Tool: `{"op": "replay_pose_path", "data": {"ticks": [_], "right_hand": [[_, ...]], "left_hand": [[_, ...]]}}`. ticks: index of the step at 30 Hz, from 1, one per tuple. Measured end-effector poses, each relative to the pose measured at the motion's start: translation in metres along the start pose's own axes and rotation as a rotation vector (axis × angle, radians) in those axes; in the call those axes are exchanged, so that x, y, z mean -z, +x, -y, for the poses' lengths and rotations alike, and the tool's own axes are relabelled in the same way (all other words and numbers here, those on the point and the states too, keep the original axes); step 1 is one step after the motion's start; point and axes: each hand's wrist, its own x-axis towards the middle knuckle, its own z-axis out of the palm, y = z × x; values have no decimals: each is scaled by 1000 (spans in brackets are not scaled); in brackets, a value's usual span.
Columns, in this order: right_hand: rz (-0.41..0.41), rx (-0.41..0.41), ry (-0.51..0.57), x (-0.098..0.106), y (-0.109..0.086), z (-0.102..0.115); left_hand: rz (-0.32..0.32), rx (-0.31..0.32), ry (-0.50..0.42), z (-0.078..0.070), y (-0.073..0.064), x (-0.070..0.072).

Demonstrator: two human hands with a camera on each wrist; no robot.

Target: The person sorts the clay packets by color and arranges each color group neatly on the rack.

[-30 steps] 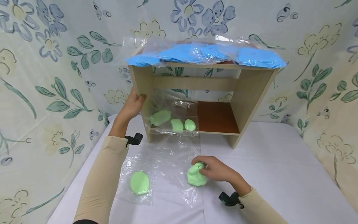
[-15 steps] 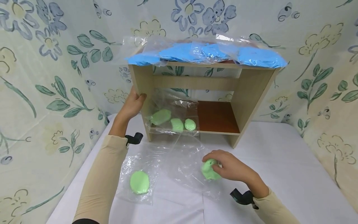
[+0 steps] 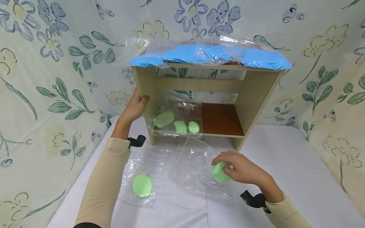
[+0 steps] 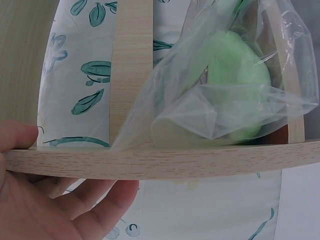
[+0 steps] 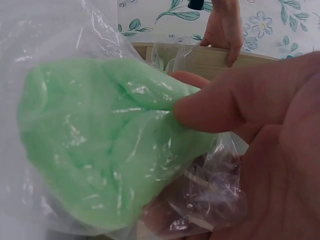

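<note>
My left hand (image 3: pixel 136 106) grips the left side panel (image 4: pixel 165 164) of a small wooden shelf unit, thumb on one face and fingers on the other. In the head view my right hand (image 3: pixel 242 167) is over the table, in front of the shelf's right half. It pinches a lump of soft green clay (image 5: pixel 95 145) through a clear plastic bag (image 3: pixel 194 167). The lump is dented and folded near my thumb. A smooth green clay piece (image 3: pixel 142 186) lies in clear plastic on the table between my arms.
Several green clay pieces (image 3: pixel 181 127) in clear plastic sit on the left of the lower shelf (image 3: pixel 222 118), and some plastic overhangs its front edge. Blue clay (image 3: pixel 185 54) in clear bags covers the top. Floral cloth (image 3: pixel 57 95) hangs behind and at both sides.
My right hand has moved to the right and slightly away from me, drawing the bagged green clay and its plastic along. My left hand stays on the panel.
</note>
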Motion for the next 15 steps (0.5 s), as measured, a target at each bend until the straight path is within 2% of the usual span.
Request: {"op": "replay_pose_path", "data": {"ticks": [9,15], "right_hand": [[-4,0,-4,5,0,3],[-14,22,18,15,-3,5]], "left_hand": [[-1,18,15,-3,-2,-1],[-7,-6,10,-3,-2,-1]]}}
